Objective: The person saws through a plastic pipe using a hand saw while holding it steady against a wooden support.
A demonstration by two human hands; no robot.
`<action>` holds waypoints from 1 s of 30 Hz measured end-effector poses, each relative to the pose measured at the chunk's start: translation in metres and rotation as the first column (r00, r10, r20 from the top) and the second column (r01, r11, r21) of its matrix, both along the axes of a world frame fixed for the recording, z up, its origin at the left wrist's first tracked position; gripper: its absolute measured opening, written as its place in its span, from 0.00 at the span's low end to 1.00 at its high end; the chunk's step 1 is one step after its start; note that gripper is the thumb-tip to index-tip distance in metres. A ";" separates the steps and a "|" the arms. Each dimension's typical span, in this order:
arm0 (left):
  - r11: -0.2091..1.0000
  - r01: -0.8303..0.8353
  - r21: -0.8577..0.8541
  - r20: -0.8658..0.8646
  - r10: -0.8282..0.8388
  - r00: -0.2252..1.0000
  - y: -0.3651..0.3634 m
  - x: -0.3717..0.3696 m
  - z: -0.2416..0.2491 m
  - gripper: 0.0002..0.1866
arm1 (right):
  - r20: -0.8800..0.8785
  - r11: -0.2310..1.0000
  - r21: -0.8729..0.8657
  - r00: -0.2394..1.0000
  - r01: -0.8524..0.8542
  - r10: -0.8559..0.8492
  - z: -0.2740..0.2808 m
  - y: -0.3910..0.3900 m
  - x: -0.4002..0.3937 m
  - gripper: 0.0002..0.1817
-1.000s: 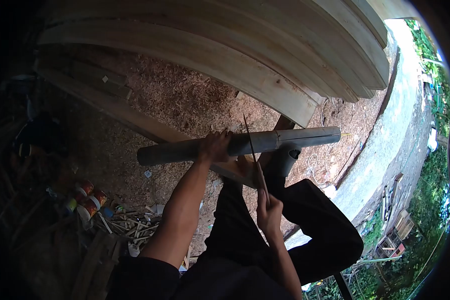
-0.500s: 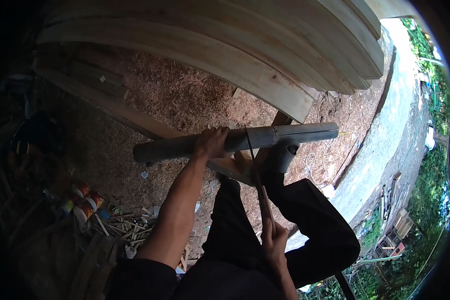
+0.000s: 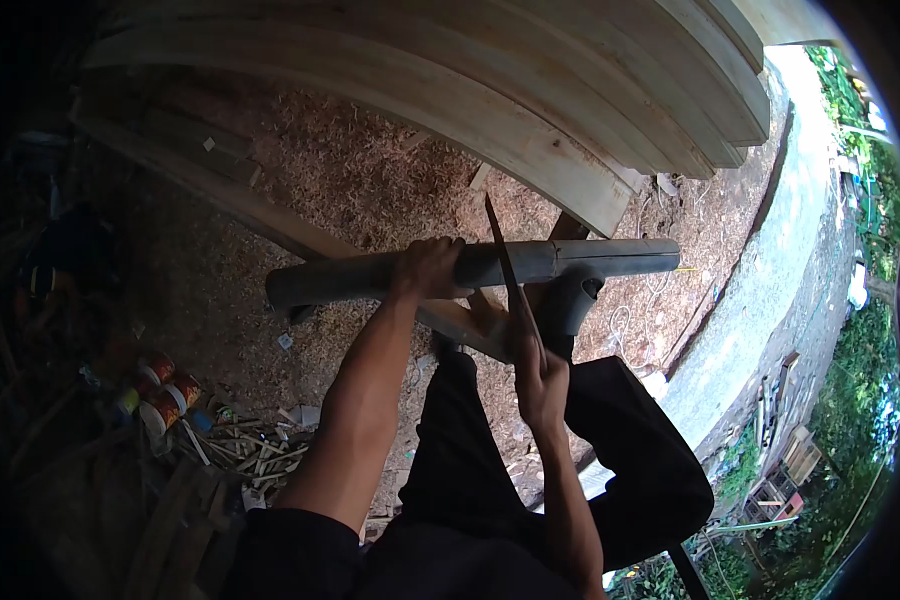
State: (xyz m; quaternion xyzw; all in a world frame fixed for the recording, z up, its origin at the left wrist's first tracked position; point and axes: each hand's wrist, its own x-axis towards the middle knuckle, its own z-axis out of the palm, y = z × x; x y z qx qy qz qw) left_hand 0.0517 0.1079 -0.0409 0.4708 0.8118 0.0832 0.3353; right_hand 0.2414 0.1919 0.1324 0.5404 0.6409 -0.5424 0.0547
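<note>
A long grey pipe [image 3: 345, 277] lies across a wooden support, with a seam or slit along its right part. My left hand [image 3: 430, 268] is wrapped over the pipe, left of the saw, pressing down on it. My right hand [image 3: 542, 385] is closed around the handle of a handsaw [image 3: 502, 245]. The saw's narrow blade crosses the pipe at an angle, its tip standing out past the far side. How deep the cut goes cannot be made out. A grey piece with a dark opening [image 3: 570, 305] sits just below the pipe, by my bent leg.
Large curved planks [image 3: 450, 90] are stacked above the pipe. A wooden beam [image 3: 310, 238] runs beneath it. Wood shavings [image 3: 360, 180] cover the ground. Cans [image 3: 165, 395] and wood scraps [image 3: 255, 445] lie at lower left. A pale concrete strip [image 3: 760, 270] and greenery are at right.
My right hand has pushed the saw forward, away from my body, so more blade shows beyond the pipe. My left hand stays on the pipe.
</note>
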 end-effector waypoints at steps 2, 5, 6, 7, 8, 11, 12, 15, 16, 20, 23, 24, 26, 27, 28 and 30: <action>1.000 -0.010 -0.008 0.036 0.011 0.999 0.001 0.000 0.008 0.45 | 0.034 0.999 0.026 0.999 0.029 -0.030 0.043 -0.036 0.057 0.26; 1.000 -0.024 0.000 0.044 0.024 0.999 0.006 -0.005 0.013 0.44 | 0.044 0.998 0.054 0.998 0.042 -0.044 0.050 -0.043 0.067 0.26; 1.000 -0.015 0.002 0.043 0.015 0.999 0.003 -0.004 0.012 0.44 | 0.036 0.996 0.041 0.996 0.083 -0.084 0.042 -0.044 0.067 0.26; 1.000 -0.012 -0.002 0.039 0.012 0.999 0.001 -0.005 0.011 0.44 | -0.043 0.993 0.019 0.993 0.113 -0.112 0.013 -0.037 0.055 0.26; 1.000 -0.019 0.006 0.024 0.019 1.000 -0.001 -0.003 0.010 0.43 | -0.072 0.992 0.127 0.997 0.020 -0.011 -0.007 -0.024 0.027 0.25; 0.997 -0.017 -0.077 0.071 0.022 0.997 0.009 -0.008 0.027 0.43 | -0.033 0.963 0.238 0.990 -0.126 0.137 -0.050 0.011 -0.054 0.28; 0.985 -0.007 -0.172 0.134 0.030 0.991 0.011 -0.010 0.032 0.43 | 0.013 0.973 0.196 0.993 -0.120 0.120 -0.051 0.016 -0.068 0.29; 1.000 -0.026 -0.016 0.070 0.027 0.997 0.001 -0.003 0.015 0.43 | -0.034 0.999 0.029 0.999 -0.032 0.033 -0.063 0.020 -0.028 0.29; 1.000 -0.025 -0.004 0.064 0.026 0.998 0.004 -0.008 0.017 0.43 | -0.091 0.999 0.018 0.995 -0.042 0.043 -0.054 0.014 -0.003 0.28; 0.999 -0.050 0.013 0.052 0.049 0.997 -0.001 -0.003 0.018 0.44 | 0.025 0.994 0.084 0.998 -0.066 0.065 0.028 -0.023 0.047 0.26; 0.999 -0.043 -0.007 0.069 0.043 0.997 0.002 -0.006 0.014 0.45 | -0.002 0.996 0.085 0.999 -0.040 0.041 0.015 -0.027 0.038 0.25; 0.999 -0.044 -0.006 0.075 0.044 0.996 0.001 -0.004 0.011 0.44 | -0.008 0.986 0.156 0.998 -0.066 0.068 -0.003 -0.022 0.023 0.25; 0.998 -0.047 0.035 0.030 0.046 0.998 -0.003 0.002 0.001 0.44 | -0.043 0.984 0.163 0.996 -0.066 0.074 -0.055 0.001 -0.015 0.27; 0.995 -0.053 0.081 -0.014 0.054 0.998 -0.004 0.002 -0.002 0.43 | -0.038 0.990 0.133 0.998 -0.053 0.058 -0.066 0.017 -0.045 0.28; 0.996 -0.049 0.077 -0.023 0.051 0.998 -0.004 -0.004 0.001 0.43 | -0.031 0.994 0.103 0.999 -0.032 0.035 -0.071 0.026 -0.062 0.29; 1.000 -0.029 -0.004 0.114 0.030 0.993 0.001 -0.006 0.007 0.41 | -0.022 0.992 0.114 0.998 -0.052 0.055 -0.071 0.027 -0.055 0.30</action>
